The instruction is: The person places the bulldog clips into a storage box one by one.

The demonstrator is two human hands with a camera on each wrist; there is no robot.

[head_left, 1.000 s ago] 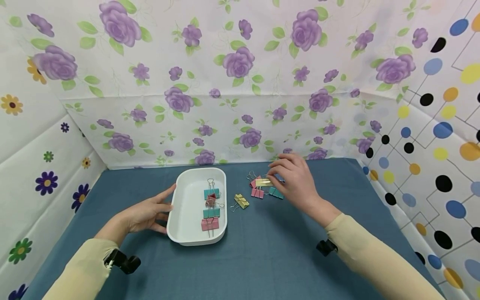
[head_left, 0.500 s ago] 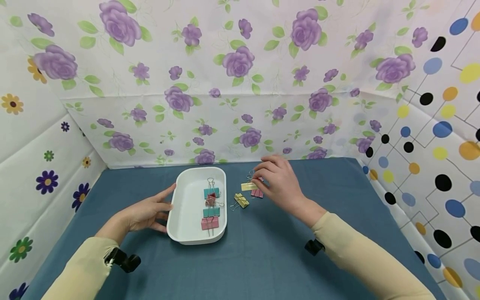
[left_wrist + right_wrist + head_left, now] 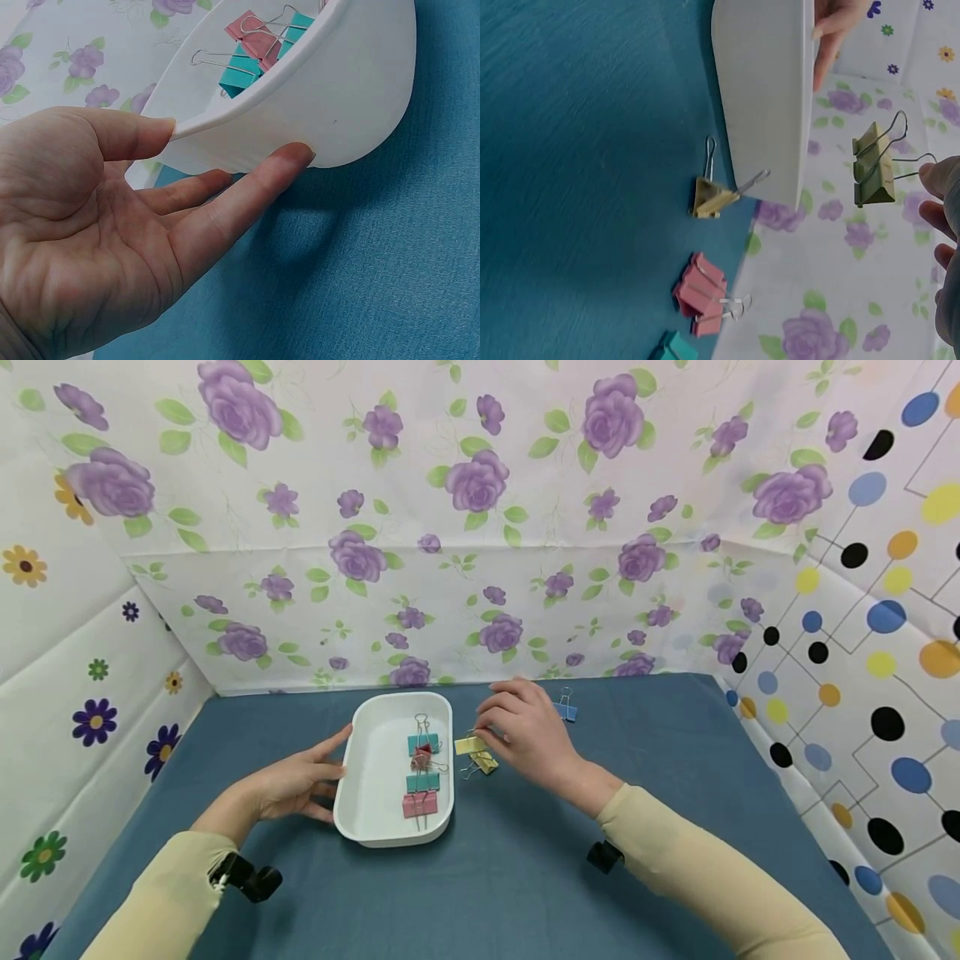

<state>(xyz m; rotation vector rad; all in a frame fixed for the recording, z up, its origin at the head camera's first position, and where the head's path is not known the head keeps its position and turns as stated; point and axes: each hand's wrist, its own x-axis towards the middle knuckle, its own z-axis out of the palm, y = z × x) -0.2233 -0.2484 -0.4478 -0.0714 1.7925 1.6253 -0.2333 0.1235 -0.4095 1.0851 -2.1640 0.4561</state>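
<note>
- moved left since the earlier frame: a yellow binder clip (image 3: 470, 745), pinched by the right hand (image 3: 528, 732), now just beside the white tray (image 3: 371, 785)
- inside the tray, along its right side: two teal clips (image 3: 423, 744), a reddish clip (image 3: 422, 762), a pink clip (image 3: 420, 807)
- left hand (image 3: 292, 785): fingers spread, touching the tray's left side
- head view: pink clips (image 3: 701, 286) hidden behind the right hand
- right wrist view: another teal clip (image 3: 676, 347) cut off

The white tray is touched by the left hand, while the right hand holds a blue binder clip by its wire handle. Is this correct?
Not quite: the binder clip is yellow, not blue, as the right wrist view shows. The right hand does hold it by its wire handle, and the left hand touches the white tray.
</note>
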